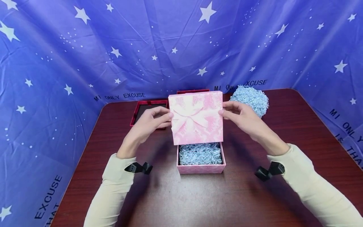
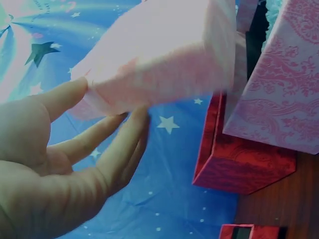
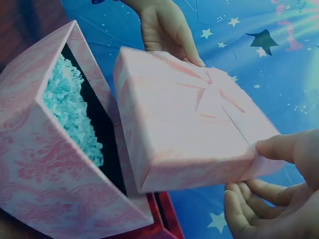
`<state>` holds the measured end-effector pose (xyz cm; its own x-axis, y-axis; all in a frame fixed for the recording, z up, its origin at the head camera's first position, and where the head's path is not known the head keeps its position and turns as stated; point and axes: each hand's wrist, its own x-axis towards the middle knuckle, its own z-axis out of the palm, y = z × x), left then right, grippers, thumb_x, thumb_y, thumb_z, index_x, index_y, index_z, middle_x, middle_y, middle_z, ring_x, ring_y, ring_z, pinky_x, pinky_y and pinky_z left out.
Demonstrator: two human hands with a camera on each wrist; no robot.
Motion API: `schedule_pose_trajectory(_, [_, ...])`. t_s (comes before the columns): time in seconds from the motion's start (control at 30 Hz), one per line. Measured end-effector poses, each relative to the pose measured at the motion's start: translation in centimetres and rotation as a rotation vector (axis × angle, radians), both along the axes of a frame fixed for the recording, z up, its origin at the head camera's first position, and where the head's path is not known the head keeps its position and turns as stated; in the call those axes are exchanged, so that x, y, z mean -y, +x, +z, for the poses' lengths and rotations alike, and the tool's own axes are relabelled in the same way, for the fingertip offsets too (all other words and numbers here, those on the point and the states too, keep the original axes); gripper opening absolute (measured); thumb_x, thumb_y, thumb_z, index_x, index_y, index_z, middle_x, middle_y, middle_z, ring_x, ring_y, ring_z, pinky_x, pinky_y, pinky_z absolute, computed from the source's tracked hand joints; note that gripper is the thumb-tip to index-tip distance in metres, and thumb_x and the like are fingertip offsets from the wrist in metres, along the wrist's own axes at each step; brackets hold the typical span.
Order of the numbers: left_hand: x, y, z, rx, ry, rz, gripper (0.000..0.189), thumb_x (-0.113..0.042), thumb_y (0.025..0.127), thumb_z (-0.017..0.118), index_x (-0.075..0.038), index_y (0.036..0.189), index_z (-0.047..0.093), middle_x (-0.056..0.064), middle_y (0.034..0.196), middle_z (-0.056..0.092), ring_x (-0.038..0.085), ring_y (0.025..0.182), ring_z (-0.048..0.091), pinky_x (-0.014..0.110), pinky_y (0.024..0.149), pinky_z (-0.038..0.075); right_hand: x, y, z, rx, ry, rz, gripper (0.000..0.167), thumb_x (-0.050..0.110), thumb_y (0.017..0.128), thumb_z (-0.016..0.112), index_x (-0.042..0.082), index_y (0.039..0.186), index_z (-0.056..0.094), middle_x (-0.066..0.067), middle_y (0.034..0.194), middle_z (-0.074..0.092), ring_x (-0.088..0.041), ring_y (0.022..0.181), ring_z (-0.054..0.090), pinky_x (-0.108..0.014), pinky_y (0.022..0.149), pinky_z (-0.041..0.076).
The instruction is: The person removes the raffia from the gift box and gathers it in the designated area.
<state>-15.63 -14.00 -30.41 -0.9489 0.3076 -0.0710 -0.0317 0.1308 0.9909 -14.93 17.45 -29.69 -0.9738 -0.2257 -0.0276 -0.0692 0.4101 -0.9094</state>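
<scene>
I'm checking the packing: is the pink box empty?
No, blue shredded filler lies inside the pink box, visible below the raised lid.

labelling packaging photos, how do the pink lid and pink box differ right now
The left hand and right hand hold the pink lid up; the pink box stands on the table. The lid bears a bow; the box, holding blue shreds, shows none. Both are pink and patterned.

A curtained-off booth, the wider room hidden: blue cloth (image 1: 164, 31) printed with white stars (image 1: 207, 12) and lettering (image 1: 120, 96) hangs behind the reddish-brown desk (image 1: 193, 201) and along its left and right sides.
</scene>
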Motion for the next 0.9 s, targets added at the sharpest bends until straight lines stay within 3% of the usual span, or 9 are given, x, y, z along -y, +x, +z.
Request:
schedule_pose_trajectory(0.13, [0.5, 0.2, 0.5, -0.102, -0.052, 0.056, 0.039, -0.012, 0.091, 0.064, 0.000, 0.127, 0.056, 0.015, 0.106, 0.062, 0.013, 0.086, 0.065, 0.032, 0.080, 0.059, 0.7, 0.1, 0.1, -0.135, -0.058, -0.019, 0.041, 0.023, 0.090, 0.067, 0.008, 0.127, 0.056, -0.007, 0.115, 0.061, -0.008, 0.097, 0.059, -0.018, 0.082, 0.050])
schedule_pose_trajectory(0.2, [0.8, 0.2, 0.5, -0.117, -0.059, 0.071, 0.042, -0.013, 0.091, 0.065, -0.005, 0.131, 0.056, 0.015, 0.102, 0.063, 0.016, 0.083, 0.066, 0.031, 0.075, 0.059, 1.1, 0.1, 0.1, -0.208, -0.075, -0.016, 0.042, 0.017, 0.089, 0.068, 0.008, 0.128, 0.055, -0.007, 0.111, 0.061, -0.009, 0.094, 0.059, -0.016, 0.079, 0.050])
schedule_pose_trajectory(0.37, [1.4, 0.2, 0.2, -0.112, 0.040, 0.048, 0.045, -0.014, 0.093, 0.063, -0.009, 0.136, 0.052, 0.016, 0.101, 0.066, 0.021, 0.088, 0.070, 0.032, 0.079, 0.059, 2.2, -0.1, -0.2, -0.307, -0.120, -0.016, 0.047, 0.008, 0.088, 0.068, 0.009, 0.132, 0.053, -0.010, 0.095, 0.060, -0.010, 0.082, 0.063, -0.017, 0.073, 0.053])
schedule_pose_trajectory(0.47, [1.6, 0.1, -0.2, -0.107, 0.123, 0.037, 0.049, -0.014, 0.093, 0.063, -0.010, 0.139, 0.049, 0.016, 0.108, 0.064, 0.022, 0.095, 0.070, 0.033, 0.085, 0.057, 2.6, -0.2, -0.6, -0.290, -0.191, -0.016, 0.048, 0.006, 0.088, 0.068, 0.009, 0.134, 0.053, -0.010, 0.092, 0.061, -0.010, 0.079, 0.067, -0.020, 0.073, 0.057])
schedule_pose_trajectory(0.63, [2.1, 0.0, -0.8, -0.087, 0.223, 0.049, 0.048, -0.008, 0.095, 0.057, -0.014, 0.142, 0.047, 0.016, 0.117, 0.058, 0.020, 0.099, 0.067, 0.031, 0.090, 0.054, 3.1, -0.3, -1.2, -0.239, -0.326, -0.012, 0.043, 0.001, 0.089, 0.064, 0.007, 0.131, 0.056, -0.013, 0.106, 0.063, -0.009, 0.091, 0.068, -0.024, 0.081, 0.057])
schedule_pose_trajectory(0.77, [2.2, -0.1, -1.0, -0.074, 0.217, 0.069, 0.041, -0.017, 0.099, 0.053, -0.013, 0.139, 0.050, 0.016, 0.121, 0.055, 0.017, 0.096, 0.067, 0.028, 0.086, 0.056, 3.5, -0.2, -1.5, -0.233, -0.359, -0.038, 0.029, 0.003, 0.093, 0.057, 0.004, 0.122, 0.061, -0.017, 0.116, 0.058, -0.009, 0.100, 0.061, -0.020, 0.084, 0.055])
schedule_pose_trajectory(0.9, [2.2, -0.3, -0.9, -0.073, 0.155, 0.108, 0.040, -0.027, 0.098, 0.053, -0.012, 0.135, 0.051, 0.016, 0.120, 0.055, 0.017, 0.087, 0.069, 0.031, 0.081, 0.058, 4.0, -0.1, -1.7, -0.166, -0.429, -0.067, 0.024, 0.015, 0.098, 0.053, 0.003, 0.117, 0.062, -0.015, 0.113, 0.057, -0.013, 0.098, 0.060, -0.024, 0.084, 0.056])
